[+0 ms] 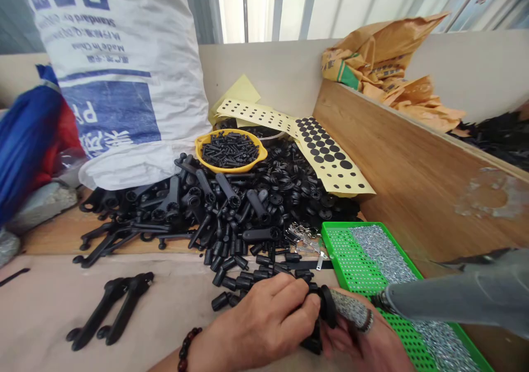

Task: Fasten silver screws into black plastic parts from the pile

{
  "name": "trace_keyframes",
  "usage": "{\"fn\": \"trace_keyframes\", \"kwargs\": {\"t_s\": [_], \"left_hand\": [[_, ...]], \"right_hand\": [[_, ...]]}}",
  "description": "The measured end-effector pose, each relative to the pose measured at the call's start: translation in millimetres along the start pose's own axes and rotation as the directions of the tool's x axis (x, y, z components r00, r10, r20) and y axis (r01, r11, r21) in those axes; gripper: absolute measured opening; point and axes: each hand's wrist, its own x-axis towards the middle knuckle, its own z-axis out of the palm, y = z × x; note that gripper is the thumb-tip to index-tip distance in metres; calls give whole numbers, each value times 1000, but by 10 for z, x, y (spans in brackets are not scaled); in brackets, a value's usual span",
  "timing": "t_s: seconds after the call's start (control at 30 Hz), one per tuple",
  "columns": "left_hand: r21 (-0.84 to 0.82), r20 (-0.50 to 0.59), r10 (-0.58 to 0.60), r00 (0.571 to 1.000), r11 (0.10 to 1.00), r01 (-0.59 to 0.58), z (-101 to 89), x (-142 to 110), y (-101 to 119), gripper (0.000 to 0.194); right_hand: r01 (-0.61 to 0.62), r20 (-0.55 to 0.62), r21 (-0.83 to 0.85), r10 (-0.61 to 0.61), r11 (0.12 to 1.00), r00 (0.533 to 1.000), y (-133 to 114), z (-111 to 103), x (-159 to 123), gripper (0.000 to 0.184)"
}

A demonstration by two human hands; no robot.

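My left hand (268,319), with a dark beaded bracelet (188,349) at the wrist, is closed with thumb and fingers pinching a black plastic part (327,306) that has a round disc-like end. My right hand (372,339) is closed around the same part from the right and below; its fingers are partly hidden. A speckled grey cylinder (351,310) with a dark rim lies along the right hand beside the disc; whether it is a finger sleeve I cannot tell. Just behind the hands lie short black ribbed knobs (227,281).
Black plastic arms (258,204) and round parts are heaped behind, near a yellow bowl (264,154) of black screws. A green tray (341,256) holds small metal pieces. A grey cylindrical tool (454,295) reaches over it. Two assembled arms (128,308) lie left. A wooden board (413,151) bounds the right.
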Motion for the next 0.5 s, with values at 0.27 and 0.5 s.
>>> {"fn": "trace_keyframes", "kwargs": {"t_s": [0.27, 0.5], "left_hand": [[66, 33, 93, 995, 993, -95, 60, -14, -69, 18], [9, 87, -273, 958, 962, 273, -67, 45, -328, 16]], "right_hand": [[16, 80, -25, -14, 1000, 997, 127, -152, 197, 42], [30, 134, -69, -20, 997, 991, 91, -184, 339, 50]]}}
